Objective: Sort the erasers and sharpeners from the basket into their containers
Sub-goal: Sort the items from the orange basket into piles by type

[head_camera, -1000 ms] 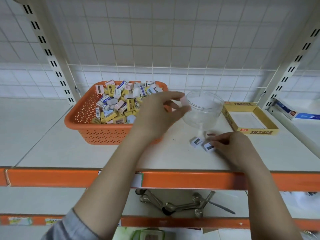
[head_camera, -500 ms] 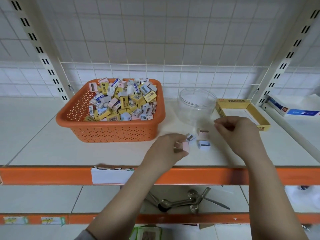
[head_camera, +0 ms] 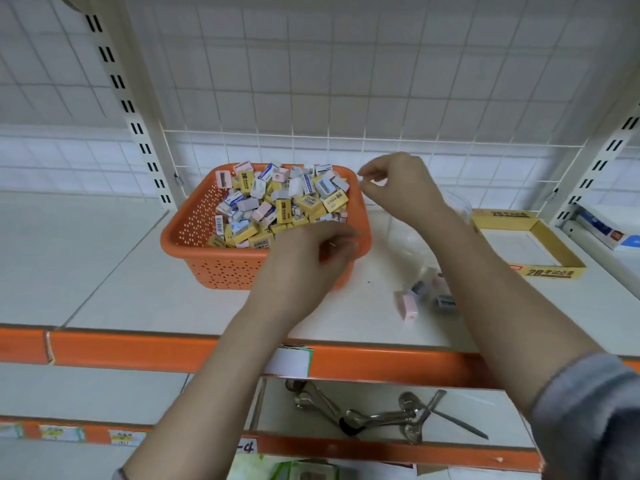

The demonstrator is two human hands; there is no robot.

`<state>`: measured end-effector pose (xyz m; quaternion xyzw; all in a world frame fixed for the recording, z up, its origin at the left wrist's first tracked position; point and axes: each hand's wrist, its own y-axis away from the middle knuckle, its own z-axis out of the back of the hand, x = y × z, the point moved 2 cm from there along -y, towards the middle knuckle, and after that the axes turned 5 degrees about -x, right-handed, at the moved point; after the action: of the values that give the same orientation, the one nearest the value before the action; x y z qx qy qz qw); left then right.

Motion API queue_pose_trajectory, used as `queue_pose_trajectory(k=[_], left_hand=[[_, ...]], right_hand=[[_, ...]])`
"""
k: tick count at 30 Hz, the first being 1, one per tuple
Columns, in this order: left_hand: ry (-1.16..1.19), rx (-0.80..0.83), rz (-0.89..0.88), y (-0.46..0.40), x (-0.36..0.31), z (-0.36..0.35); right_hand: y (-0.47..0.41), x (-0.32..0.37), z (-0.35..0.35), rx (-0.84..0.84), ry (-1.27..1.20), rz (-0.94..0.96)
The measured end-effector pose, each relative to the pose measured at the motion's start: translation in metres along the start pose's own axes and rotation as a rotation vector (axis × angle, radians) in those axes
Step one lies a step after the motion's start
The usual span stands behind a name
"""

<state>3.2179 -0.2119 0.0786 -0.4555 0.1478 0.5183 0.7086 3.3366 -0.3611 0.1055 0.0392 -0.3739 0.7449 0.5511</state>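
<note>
While both hands are reaching toward the orange basket (head_camera: 194,233), the person is getting ready to pick more small things out of it. The left hand (head_camera: 311,261) is hanging just in front of the basket's near wall, with its fingers curled loosely and nothing clearly held. The right hand (head_camera: 398,188) is floating beside the basket's far right corner, with its fingertips close together; it is blurry, so it is hard to tell if it is pinching something tiny.

The basket is sitting on the white shelf (head_camera: 104,271) and is holding a big pile of yellow erasers (head_camera: 284,211) and pink and grey sharpeners (head_camera: 224,178) all mixed up. The clear jar (head_camera: 408,237) is standing just right of the basket, partly hidden behind the right arm. The yellow box (head_camera: 550,271) is lying farther right. A few loose sharpeners (head_camera: 410,306) are lying on the shelf near the jar.

To do this step well, each hand is probably best taking one piece at a time from the top of the pile, so nothing spills over the rim. Looking for the blade slot is a good way to tell a sharpener from an eraser. The right arm is close to the jar, so knocking it is a risk.
</note>
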Motion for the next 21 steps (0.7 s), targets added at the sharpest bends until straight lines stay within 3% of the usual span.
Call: queue_pose_trajectory(k=[6,12,17,21], left_hand=[[-0.004,-0.061,-0.009,-0.005,0.016,0.022],[-0.160,-0.045,0.008,-0.021,0.037,0.041],[-0.256,0.042,0.031,-0.047,0.054,0.045],[-0.360,0.138,0.003,-0.082,0.057,0.039]], right_hand=[[-0.054,0.004,-0.044,0.186,0.323,0.019],[-0.063,0.000,-0.062,0.169,0.423,-0.004],[-0.058,0.000,-0.052,0.114,0.298,-0.046],[-0.041,0.000,-0.028,-0.006,0.001,-0.158]])
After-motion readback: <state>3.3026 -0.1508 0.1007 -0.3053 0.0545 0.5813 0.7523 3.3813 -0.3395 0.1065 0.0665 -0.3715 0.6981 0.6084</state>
